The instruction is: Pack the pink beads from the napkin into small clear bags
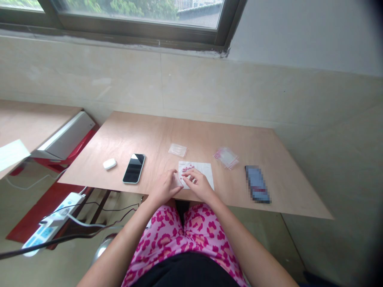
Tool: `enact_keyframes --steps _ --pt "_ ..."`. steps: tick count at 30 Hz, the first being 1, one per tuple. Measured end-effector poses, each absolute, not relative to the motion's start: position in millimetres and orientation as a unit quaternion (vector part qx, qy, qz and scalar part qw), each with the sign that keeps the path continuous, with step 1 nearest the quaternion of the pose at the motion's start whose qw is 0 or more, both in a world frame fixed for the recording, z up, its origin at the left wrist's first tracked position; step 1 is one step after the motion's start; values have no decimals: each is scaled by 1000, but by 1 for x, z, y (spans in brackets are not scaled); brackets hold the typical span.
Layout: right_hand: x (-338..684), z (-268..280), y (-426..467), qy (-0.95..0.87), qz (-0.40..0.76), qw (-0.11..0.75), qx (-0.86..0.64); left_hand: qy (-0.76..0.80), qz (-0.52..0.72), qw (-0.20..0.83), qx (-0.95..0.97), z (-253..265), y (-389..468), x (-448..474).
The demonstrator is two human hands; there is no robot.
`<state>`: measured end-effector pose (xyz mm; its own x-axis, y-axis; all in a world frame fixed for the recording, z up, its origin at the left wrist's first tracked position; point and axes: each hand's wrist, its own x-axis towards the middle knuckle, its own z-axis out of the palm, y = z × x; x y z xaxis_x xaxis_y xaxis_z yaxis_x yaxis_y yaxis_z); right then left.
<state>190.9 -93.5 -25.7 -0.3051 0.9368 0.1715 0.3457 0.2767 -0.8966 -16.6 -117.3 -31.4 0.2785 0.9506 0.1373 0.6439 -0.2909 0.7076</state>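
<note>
- Left hand (pixel 164 186): fingers curved, thumb apart from index; can't tell if holding anything.
- Right hand (pixel 201 185): fingers bent toward thumb; pinch unclear.
- Small pink pieces (pixel 188 168) on white sheet (pixel 207 172), just beyond right fingers.
- Sheet on table (pixel 287 187), near clear packets (pixel 229 158).

Pale wooden worktop (pixel 155 127), left to right: rounded white case (pixel 109 164); black-screened phone (pixel 134 169); flat clear plastic packet (pixel 178 150); square white sheet (pixel 207 170); pink-marked clear plastic bags (pixel 226 158); dark rectangular phone (pixel 257 184).

Plain workroom — wooden table (pixel 203 131), tiled wall (pixel 134 79), window (pixel 140 12), power strip (pixel 54 225)
</note>
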Motion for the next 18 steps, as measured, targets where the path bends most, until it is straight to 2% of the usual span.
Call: enact_keyframes --steps 9,18 --pt "188 -22 -99 -712 442 321 -442 512 303 328 734 -30 -118 -16" --pt "203 -28 -87 -625 451 364 -523 494 340 521 608 -15 -111 -27"
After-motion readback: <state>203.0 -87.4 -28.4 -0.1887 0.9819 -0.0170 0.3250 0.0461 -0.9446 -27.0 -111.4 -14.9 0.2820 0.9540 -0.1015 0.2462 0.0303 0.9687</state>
